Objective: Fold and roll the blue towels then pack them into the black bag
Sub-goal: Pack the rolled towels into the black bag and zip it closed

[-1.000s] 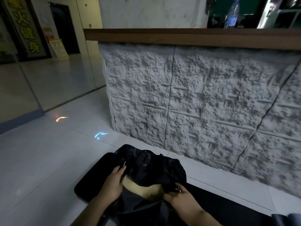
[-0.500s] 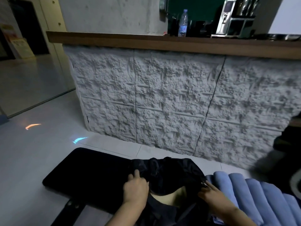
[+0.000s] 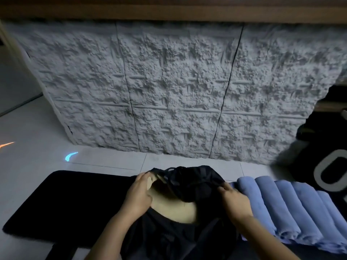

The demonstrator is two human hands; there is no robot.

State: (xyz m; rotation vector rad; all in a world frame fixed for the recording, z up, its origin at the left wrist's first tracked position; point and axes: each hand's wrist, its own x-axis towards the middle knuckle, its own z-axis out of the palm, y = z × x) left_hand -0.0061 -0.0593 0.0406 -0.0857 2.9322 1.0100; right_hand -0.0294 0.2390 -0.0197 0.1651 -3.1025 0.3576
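Right of bag [image 3: 197, 182]: towels [image 3: 293, 209], perhaps touching.

Black bag [image 3: 195, 182], tan lining; blue towels [image 3: 281, 207].

dim indoor light, soft blur, edges bowed

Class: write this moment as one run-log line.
stage: holding black bag open | left hand: grips left rim | right hand: grips right rim | blue towels: rolled, beside bag, none visibly packed
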